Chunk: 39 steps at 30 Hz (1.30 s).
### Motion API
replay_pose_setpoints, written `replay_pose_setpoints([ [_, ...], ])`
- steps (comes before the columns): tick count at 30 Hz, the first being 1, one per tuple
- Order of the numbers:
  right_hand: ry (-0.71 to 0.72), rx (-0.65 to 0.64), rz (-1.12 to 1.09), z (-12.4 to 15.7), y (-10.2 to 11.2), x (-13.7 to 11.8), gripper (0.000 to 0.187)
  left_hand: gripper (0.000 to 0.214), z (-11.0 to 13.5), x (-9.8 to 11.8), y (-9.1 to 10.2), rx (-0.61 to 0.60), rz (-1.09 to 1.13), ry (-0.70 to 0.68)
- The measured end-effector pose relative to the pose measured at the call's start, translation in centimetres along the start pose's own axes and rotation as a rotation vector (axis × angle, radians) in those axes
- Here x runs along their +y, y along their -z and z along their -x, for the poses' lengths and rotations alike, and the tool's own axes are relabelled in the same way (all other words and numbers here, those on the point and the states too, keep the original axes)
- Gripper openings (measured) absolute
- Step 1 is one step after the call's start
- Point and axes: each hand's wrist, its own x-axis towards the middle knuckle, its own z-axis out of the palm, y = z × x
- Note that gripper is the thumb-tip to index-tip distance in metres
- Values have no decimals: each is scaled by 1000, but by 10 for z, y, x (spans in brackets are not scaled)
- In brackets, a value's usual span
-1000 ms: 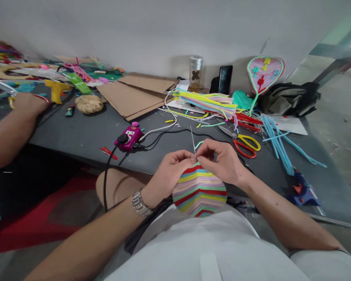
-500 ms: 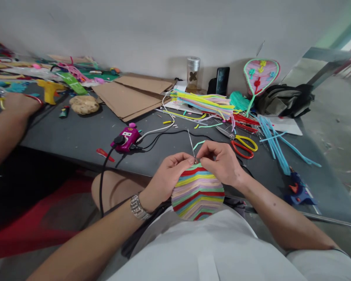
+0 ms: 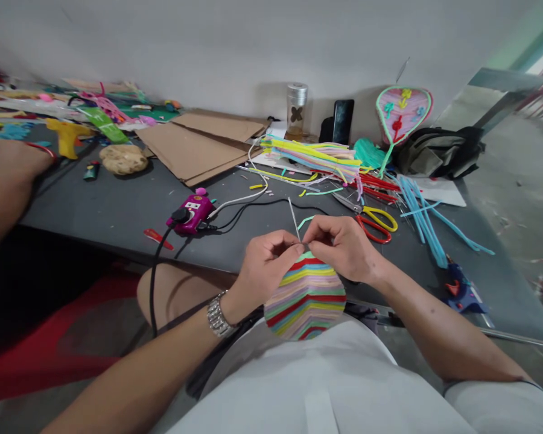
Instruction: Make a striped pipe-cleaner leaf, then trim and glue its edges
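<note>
Your left hand [image 3: 265, 265] grips the upper left edge of a round disc of striped coloured strips [image 3: 305, 298], thumb and fingers closed on its rim. Your right hand [image 3: 344, 250] meets it at the top of the disc, fingertips pinched tight around the base of a thin silvery wire [image 3: 293, 218] that rises from the rim and leans slightly left. The 2 hands touch at that point. The disc stands on edge over your lap, against your white shirt [image 3: 308, 374], by the near edge of a dark grey table [image 3: 117, 205]. Beyond the disc, just to its right, lie red-and-yellow-handled scissors [image 3: 377, 223]. Beyond it to the left sits a magenta power strip [image 3: 190, 212]. Farther behind the disc lies a bundle of pastel straws [image 3: 317, 158]. Well to the left of the disc, another person's forearm [image 3: 4, 181] rests on the table.
</note>
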Motion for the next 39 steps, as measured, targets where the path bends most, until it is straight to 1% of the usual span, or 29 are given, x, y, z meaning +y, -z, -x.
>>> replay_pose_setpoints([
  [3, 7, 8, 3, 0, 0, 0, 12, 19, 0, 0, 0, 21, -52, -44],
  [8, 18, 38, 13, 0, -2, -1, 13, 20, -1, 1, 0, -33, 55, 71],
  [13, -11, 24, -13, 1, -3, 1, 10, 20, -2, 3, -1, -50, 82, 145],
  [15, -16, 25, -4, 1, -2, 1, 10, 20, -2, 5, -1, -52, 97, 194],
  [17, -15, 19, 19, 2, -2, 1, 10, 19, -2, 8, -2, -55, 107, 212],
  [23, 14, -1, 73, 1, 0, -5, 10, 19, -2, 6, 1, -77, 114, 187],
  [32, -9, 17, 56, -1, -4, -1, 10, 14, -1, 6, 0, -46, 86, 163],
  [35, 10, 56, 57, -1, -5, 1, 10, 16, -2, 4, 0, -25, 74, 93],
  [39, -2, 77, 24, -1, -6, 3, 11, 16, -3, 0, 2, 68, 13, -22],
])
